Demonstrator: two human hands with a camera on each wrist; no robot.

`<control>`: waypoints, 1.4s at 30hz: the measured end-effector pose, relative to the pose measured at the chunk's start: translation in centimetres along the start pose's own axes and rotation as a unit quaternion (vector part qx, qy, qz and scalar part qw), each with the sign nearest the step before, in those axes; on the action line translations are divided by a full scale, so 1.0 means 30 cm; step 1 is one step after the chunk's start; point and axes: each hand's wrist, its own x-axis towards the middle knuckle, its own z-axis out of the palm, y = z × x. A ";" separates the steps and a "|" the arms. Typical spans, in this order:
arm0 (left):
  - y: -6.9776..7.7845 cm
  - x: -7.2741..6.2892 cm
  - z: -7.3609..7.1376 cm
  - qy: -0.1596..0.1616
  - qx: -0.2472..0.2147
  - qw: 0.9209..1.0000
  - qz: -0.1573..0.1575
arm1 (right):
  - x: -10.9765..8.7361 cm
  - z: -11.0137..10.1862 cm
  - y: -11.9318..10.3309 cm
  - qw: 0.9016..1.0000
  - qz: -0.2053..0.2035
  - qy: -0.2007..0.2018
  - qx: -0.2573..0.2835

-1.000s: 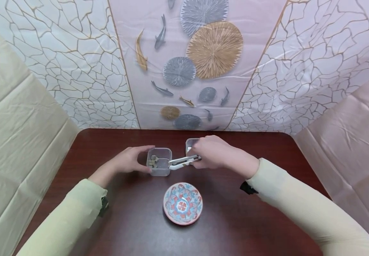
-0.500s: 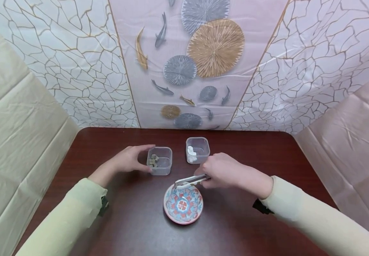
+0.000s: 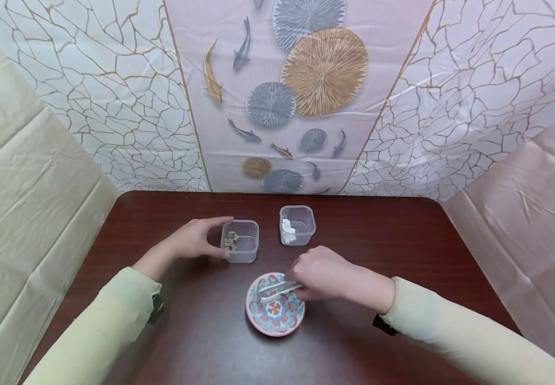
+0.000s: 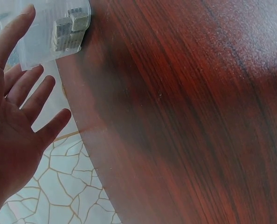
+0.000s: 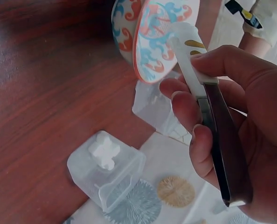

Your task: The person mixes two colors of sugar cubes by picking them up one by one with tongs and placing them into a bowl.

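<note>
At a dark red-brown tabletop [image 3: 378,224], we see a person's right hand [image 3: 323,272] closed around a pair of tongs [image 3: 279,290], the white ends reaching into a patterned bowl [image 3: 277,323] of red, blue and white. The wrist view shows us the fingers curled round the dark handle and the thumb laid along the white section with its gold marks; we cannot make out whether anything sits between the tips. The left hand [image 3: 193,239] is spread wide, with thumb and forefinger bracketing a clear box [image 3: 243,258] at its left side and holding it, the other fingers loose. In that box we spot a few grey-brown cubes [image 3: 231,241], gathered toward the left. To its right, slightly farther back and clear of both hands, stands a second box [image 3: 308,235], also see-through, with white lumps [image 3: 287,230] at its left side. The bowl sits nearer the person than either box, roughly between them from side to side. Behind the tabletop we see a cloth backdrop [image 3: 325,75] printed with fish and round leaf shapes, and pale sleeves [image 3: 455,315] cover both forearms.
</note>
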 end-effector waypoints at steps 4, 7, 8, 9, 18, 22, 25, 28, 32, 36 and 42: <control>0.002 0.000 0.000 0.000 -0.005 1.000 -0.002 | 0.010 0.014 -0.008 1.000 0.004 -0.009 -0.010; 0.004 0.001 0.000 -0.001 -0.011 1.000 -0.007 | 0.015 0.018 -0.010 1.000 0.010 -0.013 -0.011; 0.005 0.001 0.001 -0.002 -0.013 1.000 -0.008 | 0.015 0.017 -0.011 1.000 0.011 -0.014 -0.011; 0.005 0.001 0.001 -0.002 -0.012 1.000 -0.008 | 0.014 0.016 -0.011 1.000 0.013 -0.015 -0.010; 0.003 0.002 -0.002 -0.003 -0.011 1.000 -0.006 | 0.006 -0.031 0.019 0.998 0.031 0.004 0.045; 0.002 0.000 -0.001 -0.003 -0.012 1.000 -0.010 | 0.020 -0.068 0.050 0.998 0.049 0.020 0.045; 0.006 -0.003 0.001 -0.003 -0.013 1.000 -0.012 | 0.043 -0.094 0.076 0.996 0.064 0.035 0.043; 0.008 -0.006 0.002 -0.003 -0.012 1.000 -0.013 | 0.074 -0.110 0.106 0.995 0.077 0.043 0.043; 0.008 -0.009 0.003 -0.003 -0.013 1.000 -0.013 | 0.123 -0.121 0.141 0.994 0.094 0.040 0.035; 0.009 -0.008 0.006 -0.004 -0.009 1.000 -0.011 | 0.175 -0.118 0.164 0.994 0.105 0.023 0.037; 0.010 -0.006 0.004 0.001 -0.008 1.000 -0.005 | 0.255 -0.107 0.177 0.993 0.107 -0.008 0.045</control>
